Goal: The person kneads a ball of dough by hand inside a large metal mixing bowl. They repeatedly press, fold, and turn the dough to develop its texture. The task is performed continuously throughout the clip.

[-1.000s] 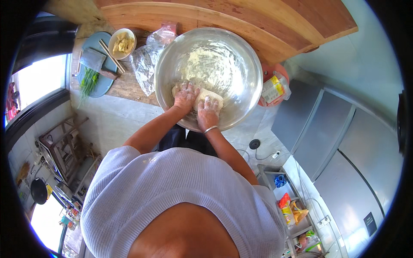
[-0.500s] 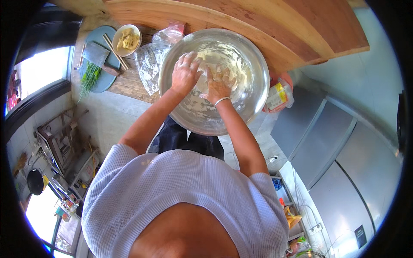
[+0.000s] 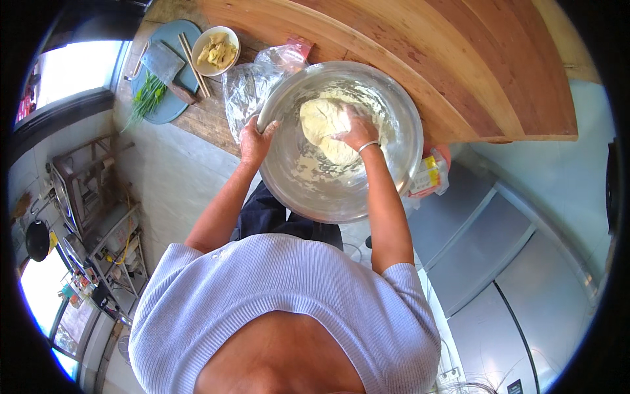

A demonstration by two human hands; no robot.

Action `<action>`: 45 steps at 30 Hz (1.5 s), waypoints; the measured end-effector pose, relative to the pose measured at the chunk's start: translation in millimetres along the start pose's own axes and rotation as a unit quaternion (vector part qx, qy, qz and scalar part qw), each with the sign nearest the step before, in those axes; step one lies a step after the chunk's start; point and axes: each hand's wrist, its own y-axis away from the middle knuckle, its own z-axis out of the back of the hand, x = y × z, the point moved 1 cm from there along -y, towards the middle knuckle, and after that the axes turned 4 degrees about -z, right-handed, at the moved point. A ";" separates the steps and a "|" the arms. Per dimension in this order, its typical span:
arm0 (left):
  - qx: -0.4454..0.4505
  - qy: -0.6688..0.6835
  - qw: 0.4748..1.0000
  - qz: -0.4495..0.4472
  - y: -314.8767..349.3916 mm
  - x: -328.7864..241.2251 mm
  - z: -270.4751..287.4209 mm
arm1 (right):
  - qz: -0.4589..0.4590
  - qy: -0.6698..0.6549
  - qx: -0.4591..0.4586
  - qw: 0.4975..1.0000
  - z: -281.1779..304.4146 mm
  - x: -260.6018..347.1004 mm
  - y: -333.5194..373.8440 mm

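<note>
Dough (image 3: 320, 121) lies inside the steel bowl (image 3: 305, 194), a little toward ten o'clock from its centre. The left hand (image 3: 256, 141) is clasped on the bowl's rim at nine o'clock, thumb inside. The right hand (image 3: 357, 129) grips the dough's three-o'clock side between thumb and fingers; the fingertips are partly hidden.

Hazards, in judgement: the bowl appears to overhang the wooden table (image 3: 209, 128) at six o'clock, so a hard push that way, or a slackened left hold, could tip or slide it. Soft dough could tear under a one-sided pull. The clear plastic bag (image 3: 243, 98) beside the left hand could snag.

Orientation: the dough is an irregular lump, its long axis running roughly from eleven to five o'clock.
</note>
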 end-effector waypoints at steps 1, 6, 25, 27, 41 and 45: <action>-0.010 0.007 1.000 0.001 1.3 0.4 0.1 | 0.003 -0.035 -0.016 0.999 7.4 -3.2 -4.9; -0.031 0.004 0.999 -0.012 -4.8 1.9 -6.1 | -0.079 -0.010 0.063 0.995 14.4 -10.3 -22.2; -0.022 0.008 1.000 -0.005 -0.2 7.3 -5.1 | 0.018 0.066 -0.071 0.995 -86.7 44.5 35.2; -0.018 0.003 1.000 -0.003 -0.6 0.4 -1.9 | 0.002 -0.073 -0.081 0.994 -61.4 14.9 17.0; -0.040 -0.027 0.999 -0.013 0.2 -2.6 0.9 | -0.039 0.183 -0.171 0.967 -51.0 53.5 0.7; -0.041 -0.024 0.999 -0.012 1.4 -6.9 2.2 | -0.060 0.041 -0.189 0.979 -27.6 30.5 1.2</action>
